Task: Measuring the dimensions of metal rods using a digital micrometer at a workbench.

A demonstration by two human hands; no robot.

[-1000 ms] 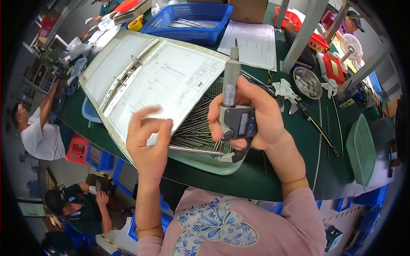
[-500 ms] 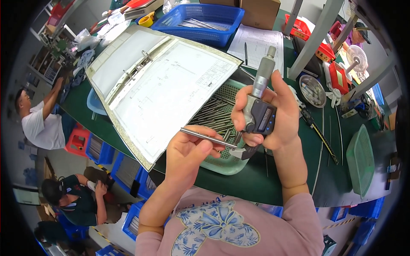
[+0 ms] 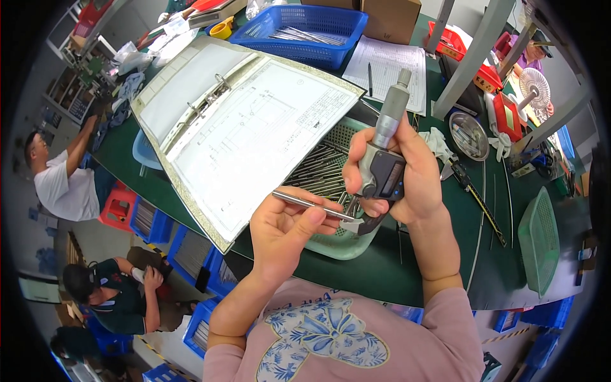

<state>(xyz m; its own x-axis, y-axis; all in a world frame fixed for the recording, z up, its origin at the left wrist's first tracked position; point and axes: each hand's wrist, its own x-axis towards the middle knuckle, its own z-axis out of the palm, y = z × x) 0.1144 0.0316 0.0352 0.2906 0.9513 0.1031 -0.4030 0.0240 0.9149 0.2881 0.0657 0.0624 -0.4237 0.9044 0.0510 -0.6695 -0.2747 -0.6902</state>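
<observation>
Between the thumb and fingers of my left hand (image 3: 283, 232) is a thin metal rod (image 3: 302, 202), pointing right and slightly down. Its right end sits at the jaws of a digital micrometer (image 3: 384, 167). My right hand (image 3: 417, 169) is wrapped round the micrometer's body, its grey thimble pointing up and its small display facing me. Whether the jaws touch the rod I cannot tell. Below and behind my hands, a green plastic basket (image 3: 347, 249) holds many similar metal rods (image 3: 321, 169). An open ring binder (image 3: 254, 127) with a drawing leans over the basket's left side.
A blue basket (image 3: 305, 54) with rods stands at the back, beside a paper sheet (image 3: 394, 70) with a pen (image 3: 370, 79). To the right are a caliper (image 3: 480, 200), a round metal bowl (image 3: 469, 135) and another green basket (image 3: 538, 242). Two people are at left.
My right hand and the micrometer have tilted and shifted slightly left, so its display faces me less squarely. The rod stays at the jaws. The view has shifted a little.
</observation>
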